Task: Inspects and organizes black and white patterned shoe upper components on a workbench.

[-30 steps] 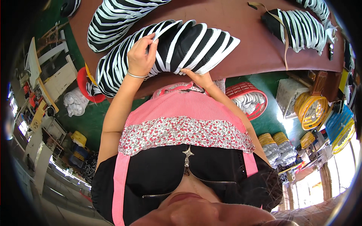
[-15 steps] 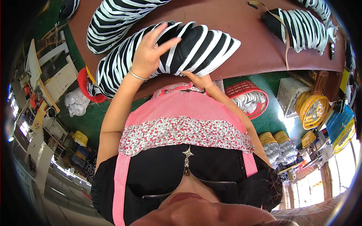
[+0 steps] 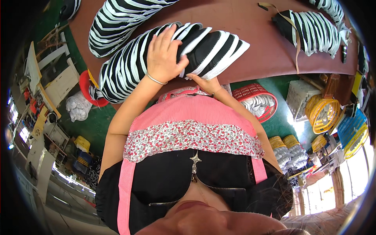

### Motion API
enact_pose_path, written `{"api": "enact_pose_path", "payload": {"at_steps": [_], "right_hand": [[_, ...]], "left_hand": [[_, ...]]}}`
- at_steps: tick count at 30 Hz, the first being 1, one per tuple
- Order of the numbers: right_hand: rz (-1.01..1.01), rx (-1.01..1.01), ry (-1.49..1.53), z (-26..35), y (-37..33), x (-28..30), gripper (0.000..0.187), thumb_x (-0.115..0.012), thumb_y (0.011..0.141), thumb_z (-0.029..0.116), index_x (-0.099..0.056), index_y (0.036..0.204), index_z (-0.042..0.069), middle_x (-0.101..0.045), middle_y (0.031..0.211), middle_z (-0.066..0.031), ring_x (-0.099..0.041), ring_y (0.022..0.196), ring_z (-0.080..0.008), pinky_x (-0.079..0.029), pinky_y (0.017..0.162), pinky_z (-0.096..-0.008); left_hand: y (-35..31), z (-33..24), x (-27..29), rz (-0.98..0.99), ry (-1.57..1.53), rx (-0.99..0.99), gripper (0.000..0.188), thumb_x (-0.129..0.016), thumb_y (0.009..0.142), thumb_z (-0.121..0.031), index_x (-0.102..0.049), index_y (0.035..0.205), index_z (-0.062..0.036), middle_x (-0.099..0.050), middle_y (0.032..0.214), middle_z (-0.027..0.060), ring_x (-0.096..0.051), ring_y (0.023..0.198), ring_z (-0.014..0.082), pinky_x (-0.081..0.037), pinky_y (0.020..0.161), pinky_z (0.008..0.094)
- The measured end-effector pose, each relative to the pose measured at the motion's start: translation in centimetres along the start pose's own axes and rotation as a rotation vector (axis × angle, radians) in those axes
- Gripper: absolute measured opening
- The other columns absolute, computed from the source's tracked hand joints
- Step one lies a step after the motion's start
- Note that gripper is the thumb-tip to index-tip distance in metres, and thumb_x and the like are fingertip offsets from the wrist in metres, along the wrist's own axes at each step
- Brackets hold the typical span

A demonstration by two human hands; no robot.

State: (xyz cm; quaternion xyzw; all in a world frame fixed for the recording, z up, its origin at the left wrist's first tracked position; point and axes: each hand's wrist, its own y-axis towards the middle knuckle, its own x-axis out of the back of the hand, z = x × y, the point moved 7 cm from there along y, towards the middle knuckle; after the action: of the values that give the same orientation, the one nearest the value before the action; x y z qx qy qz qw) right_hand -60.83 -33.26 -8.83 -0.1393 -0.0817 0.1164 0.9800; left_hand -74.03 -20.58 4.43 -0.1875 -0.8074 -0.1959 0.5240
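Note:
A long row of overlapping black pieces with white edging lies slantwise on the table in front of me. My left hand rests over the middle of this row, fingers stretched out and thumb apart. Beside the thumb the pieces part, and a wider black face shows. My right hand is at the near edge, thumb and fingers closed on the border of the right-hand pieces. Its fingertips are partly hidden under them.
Another striped row lies at the far left, and a shorter bundle with a tan strap at the right on the brown table. Below the table edge stand a red basket of white pieces and a yellow basket.
My left hand has shifted right and come down onto the row, its fingers closer together. The pieces beside it have tilted and spread. My right hand has stayed at the near edge.

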Motion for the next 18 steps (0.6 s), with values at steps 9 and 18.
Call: {"api": "enact_pose_path", "payload": {"at_steps": [9,18], "right_hand": [[-0.014,-0.045,0.180,1.9,1.1,0.3,0.060,-0.082,0.087,0.026,-0.058,0.134,-0.002,-0.067,0.123,-0.0188,-0.066,0.111,-0.0294,-0.050,0.098,-0.0415],[0.041,-0.009,0.099,1.8,0.1,0.1,0.044,-0.072,0.096,0.027,-0.064,0.133,0.004,-0.070,0.123,-0.0155,-0.066,0.114,-0.0304,-0.049,0.100,-0.0419]], "left_hand": [[1.2,-2.4,0.3,0.183,-0.085,-0.404,0.062,-0.057,0.086,-0.005,-0.063,0.140,-0.0350,-0.041,0.158,0.0137,-0.048,0.139,0.0332,-0.040,0.114,0.0529],[2.2,-0.6,1.3,0.104,-0.258,-0.285,0.028,-0.074,0.081,-0.012,-0.069,0.108,-0.0052,-0.042,0.156,0.0247,-0.056,0.130,0.0429,-0.049,0.105,0.0428]]}}
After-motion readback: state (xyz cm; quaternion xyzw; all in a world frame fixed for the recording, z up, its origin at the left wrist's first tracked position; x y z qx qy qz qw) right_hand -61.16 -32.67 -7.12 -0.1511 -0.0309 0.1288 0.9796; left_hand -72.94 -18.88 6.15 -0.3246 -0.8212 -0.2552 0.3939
